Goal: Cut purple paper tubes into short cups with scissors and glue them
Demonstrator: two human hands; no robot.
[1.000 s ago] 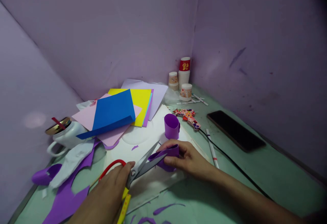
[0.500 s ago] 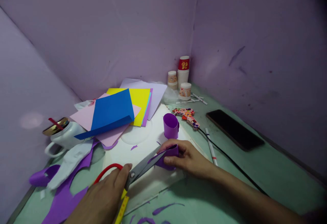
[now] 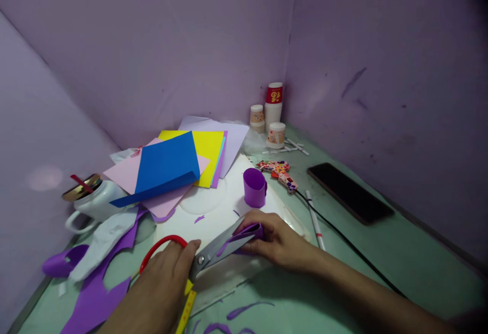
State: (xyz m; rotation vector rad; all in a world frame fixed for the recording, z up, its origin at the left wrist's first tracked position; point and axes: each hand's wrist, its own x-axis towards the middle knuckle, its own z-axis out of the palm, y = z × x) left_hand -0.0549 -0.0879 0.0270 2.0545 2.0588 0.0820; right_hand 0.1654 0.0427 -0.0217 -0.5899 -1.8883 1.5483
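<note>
Your left hand (image 3: 163, 278) grips red-handled metal scissors (image 3: 201, 260), blades parted at the curled purple paper piece (image 3: 257, 230) your right hand (image 3: 280, 240) pinches. Upright purple paper tube (image 3: 254, 189) at its 12 o'clock.

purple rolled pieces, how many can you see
3: the standing piece beyond the right hand, the held piece in that hand, and the lying piece at far left. Others may be hidden under the papers.

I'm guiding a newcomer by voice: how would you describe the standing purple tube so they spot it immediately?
On the green table lies a white sheet. On it, just beyond the right hand, stands the purple tube. Unlike the purple piece gripped in that hand, it is upright and unheld.
</note>
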